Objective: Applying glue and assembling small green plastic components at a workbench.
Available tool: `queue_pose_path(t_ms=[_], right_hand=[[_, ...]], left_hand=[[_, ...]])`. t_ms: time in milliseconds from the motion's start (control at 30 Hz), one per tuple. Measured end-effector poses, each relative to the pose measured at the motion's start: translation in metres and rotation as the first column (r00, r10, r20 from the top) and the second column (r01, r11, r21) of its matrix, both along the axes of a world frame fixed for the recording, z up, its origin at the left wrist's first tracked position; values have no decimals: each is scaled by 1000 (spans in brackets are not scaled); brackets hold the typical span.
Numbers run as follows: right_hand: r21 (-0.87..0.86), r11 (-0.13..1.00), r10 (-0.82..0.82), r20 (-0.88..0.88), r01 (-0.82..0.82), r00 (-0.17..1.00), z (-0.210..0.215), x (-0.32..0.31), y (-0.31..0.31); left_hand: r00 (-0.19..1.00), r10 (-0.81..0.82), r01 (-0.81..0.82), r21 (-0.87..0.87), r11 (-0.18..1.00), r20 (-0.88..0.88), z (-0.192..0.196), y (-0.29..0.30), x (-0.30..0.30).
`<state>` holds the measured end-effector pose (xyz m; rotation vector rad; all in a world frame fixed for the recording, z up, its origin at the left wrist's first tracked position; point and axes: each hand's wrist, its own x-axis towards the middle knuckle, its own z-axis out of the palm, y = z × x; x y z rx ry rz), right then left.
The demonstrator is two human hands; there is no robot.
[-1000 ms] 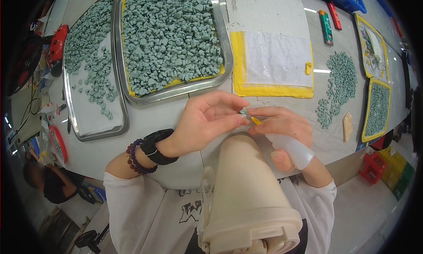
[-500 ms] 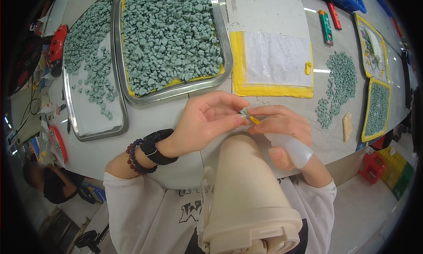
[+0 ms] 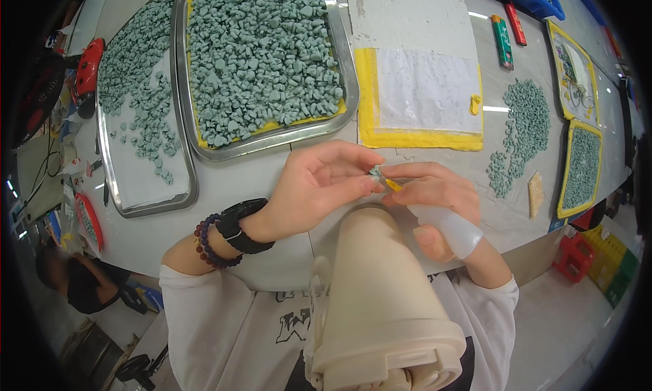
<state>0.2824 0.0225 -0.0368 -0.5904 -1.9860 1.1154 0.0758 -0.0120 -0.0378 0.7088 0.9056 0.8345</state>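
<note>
My left hand (image 3: 305, 191), with a dark watch and bead bracelets at its wrist, pinches a small green piece (image 3: 375, 170) between thumb and fingertips. Wrapped in my right hand (image 3: 441, 187) is a translucent white squeeze bottle (image 3: 454, 229). Its yellow tip (image 3: 393, 185) points at the green piece, very close to it; whether they touch I cannot tell. Both hands meet above the table's near edge. Just below them a tall beige lidded tumbler (image 3: 380, 275) rises in front of my chest.
Metal trays (image 3: 352, 85) of green pieces lie at left. A yellow-edged white board (image 3: 428, 138) lies ahead. Right of it are a loose pile of green pieces (image 3: 526, 119), a tan slab (image 3: 536, 195), a green lighter (image 3: 502, 43) and yellow-rimmed trays (image 3: 562, 180).
</note>
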Motion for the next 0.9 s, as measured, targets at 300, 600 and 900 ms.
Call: queue_pose_path(t_ms=[300,600,900], right_hand=[[-35,999,-16,-42,15,999,1,1,-2],[-25,1000,-13,-36,12,999,1,2,-1],[-16,1000,11,-23,-12,1000,-1,2,0]], left_hand=[[1000,26,-26,-2,1000,-6,1,0,0],[1000,21,-21,-26,999,5,1,0,-1],[999,27,-26,-23,999,20,0,0,0]])
